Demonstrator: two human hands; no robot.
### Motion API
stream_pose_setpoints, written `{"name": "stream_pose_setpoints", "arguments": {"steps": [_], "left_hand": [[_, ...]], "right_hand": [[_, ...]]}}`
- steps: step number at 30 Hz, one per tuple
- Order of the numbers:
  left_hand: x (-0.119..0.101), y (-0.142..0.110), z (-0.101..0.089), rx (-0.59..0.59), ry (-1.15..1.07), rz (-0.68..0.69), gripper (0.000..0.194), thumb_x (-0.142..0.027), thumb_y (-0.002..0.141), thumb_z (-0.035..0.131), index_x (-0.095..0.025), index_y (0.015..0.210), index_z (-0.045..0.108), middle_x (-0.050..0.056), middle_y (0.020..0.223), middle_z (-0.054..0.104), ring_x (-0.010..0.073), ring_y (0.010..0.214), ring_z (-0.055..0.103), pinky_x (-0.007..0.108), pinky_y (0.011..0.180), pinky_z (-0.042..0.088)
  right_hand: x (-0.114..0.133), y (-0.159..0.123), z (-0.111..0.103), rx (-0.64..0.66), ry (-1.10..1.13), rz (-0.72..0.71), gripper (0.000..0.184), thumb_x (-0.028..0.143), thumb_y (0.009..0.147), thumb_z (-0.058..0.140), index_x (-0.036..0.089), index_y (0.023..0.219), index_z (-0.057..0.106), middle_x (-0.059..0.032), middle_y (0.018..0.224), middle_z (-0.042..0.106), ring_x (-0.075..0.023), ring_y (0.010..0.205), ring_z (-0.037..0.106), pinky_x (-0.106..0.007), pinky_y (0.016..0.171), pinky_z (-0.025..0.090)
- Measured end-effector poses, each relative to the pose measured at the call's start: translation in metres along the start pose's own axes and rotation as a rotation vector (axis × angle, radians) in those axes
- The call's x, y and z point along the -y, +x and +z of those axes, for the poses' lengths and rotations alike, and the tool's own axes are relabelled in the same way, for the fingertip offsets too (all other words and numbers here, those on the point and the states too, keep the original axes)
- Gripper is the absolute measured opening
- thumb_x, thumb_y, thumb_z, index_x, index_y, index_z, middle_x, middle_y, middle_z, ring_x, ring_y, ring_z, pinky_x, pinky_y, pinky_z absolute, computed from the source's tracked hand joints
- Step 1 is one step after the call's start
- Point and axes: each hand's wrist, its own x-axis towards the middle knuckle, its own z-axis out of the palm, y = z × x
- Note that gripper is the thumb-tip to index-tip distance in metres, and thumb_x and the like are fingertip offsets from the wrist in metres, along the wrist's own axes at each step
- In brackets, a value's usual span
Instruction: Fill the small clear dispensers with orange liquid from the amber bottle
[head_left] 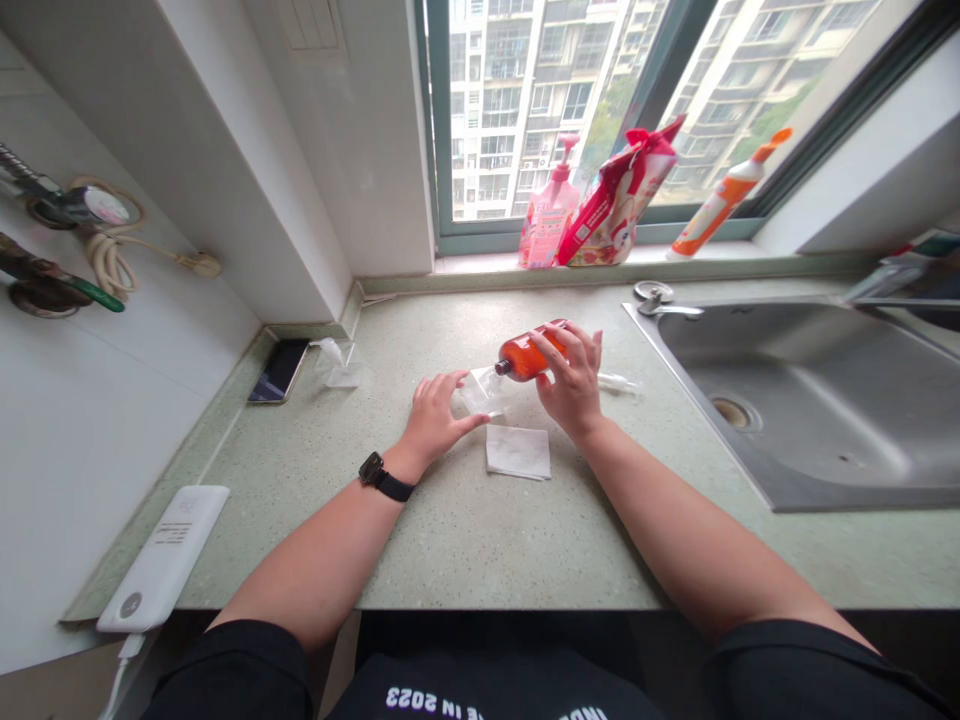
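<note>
Speckled pale-green countertop widest of all; steel sink set into it on the right; window behind, its sill bearing a pink pump bottle, a red-and-white bag and an orange-and-white bottle, this last tilted. White power bank at the counter's left edge, cable plugged in; dark phone farther back, by the wall.

Mid-counter, right hand with fingers curved round an orange-red bottle; bottle tipped nearly on its side, dark neck pointing left, over or beside a clear container; left hand at that container, thumb and fingers spread moderately wide about it, firmness of hold unclear; folded white tissue flat just nearer the person; clear plastic piece lying right of the right hand.
</note>
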Motion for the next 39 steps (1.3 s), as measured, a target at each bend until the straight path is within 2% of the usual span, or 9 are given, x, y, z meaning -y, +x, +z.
{"name": "stream_pose_setpoints", "arguments": {"steps": [17,25,39], "left_hand": [[0.0015,0.0001,0.0010,-0.003,-0.016,0.001,0.077,-0.063,0.084,0.088,-0.029,0.146,0.056,0.008,0.131,0.073,0.0339,0.124,0.069,0.064,0.119,0.043],[0.0009,0.0004,0.0013,-0.004,-0.030,-0.004,0.078,-0.060,0.082,0.090,-0.029,0.145,0.056,0.008,0.130,0.073,0.0333,0.125,0.069,0.064,0.122,0.040],[0.0010,-0.0002,0.0009,0.000,-0.029,0.001,0.077,-0.061,0.083,0.089,-0.030,0.145,0.055,0.009,0.130,0.072,0.0329,0.124,0.069,0.064,0.122,0.040]], "right_hand": [[0.0020,0.0002,-0.0001,-0.019,0.021,-0.002,0.089,0.002,0.088,0.060,0.047,0.163,0.043,-0.0049,0.151,0.059,-0.0352,0.153,0.047,-0.074,0.133,0.021],[0.0014,0.0002,-0.0007,-0.003,0.021,0.004,0.094,0.002,0.086,0.061,0.048,0.165,0.039,-0.0043,0.154,0.058,-0.0354,0.154,0.046,-0.075,0.133,0.021],[0.0046,0.0013,-0.0029,-0.011,0.008,-0.005,0.091,0.002,0.088,0.059,0.047,0.164,0.039,-0.0057,0.153,0.059,-0.0363,0.154,0.046,-0.076,0.132,0.022]]}}
